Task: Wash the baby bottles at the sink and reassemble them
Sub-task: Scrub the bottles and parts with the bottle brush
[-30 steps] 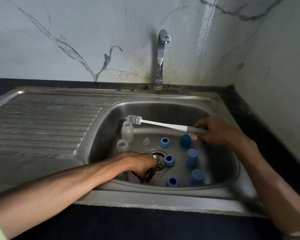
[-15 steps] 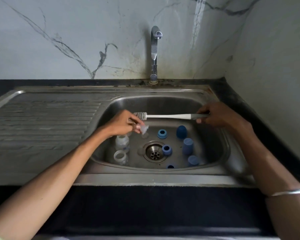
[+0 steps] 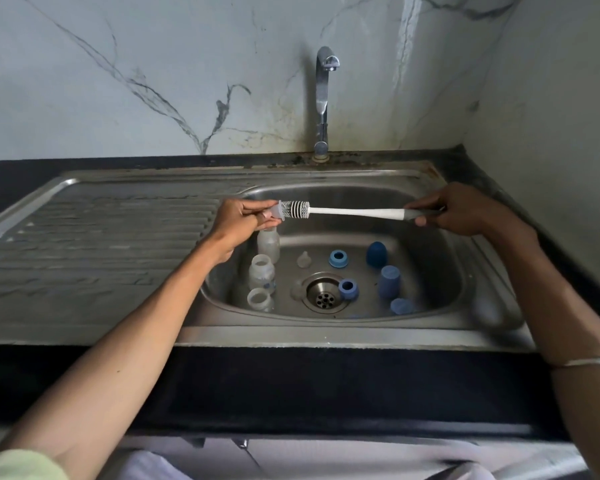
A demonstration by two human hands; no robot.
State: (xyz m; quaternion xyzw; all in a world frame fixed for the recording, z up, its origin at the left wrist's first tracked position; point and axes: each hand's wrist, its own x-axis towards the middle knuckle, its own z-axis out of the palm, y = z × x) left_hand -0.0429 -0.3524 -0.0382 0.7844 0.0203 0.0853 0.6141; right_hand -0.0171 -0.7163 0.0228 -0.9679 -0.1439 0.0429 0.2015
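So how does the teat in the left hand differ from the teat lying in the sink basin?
The held teat is lifted above the basin, pinched by the left hand, with the brush entering it. The loose teat rests untouched on the sink floor, upright. Both are clear.

No text, brand, number or sign can be read anywhere here. One clear baby bottle standing in the sink carries a small blue mark low on its wall, but it is too small and blurred to tell whether it is lettering or a picture.
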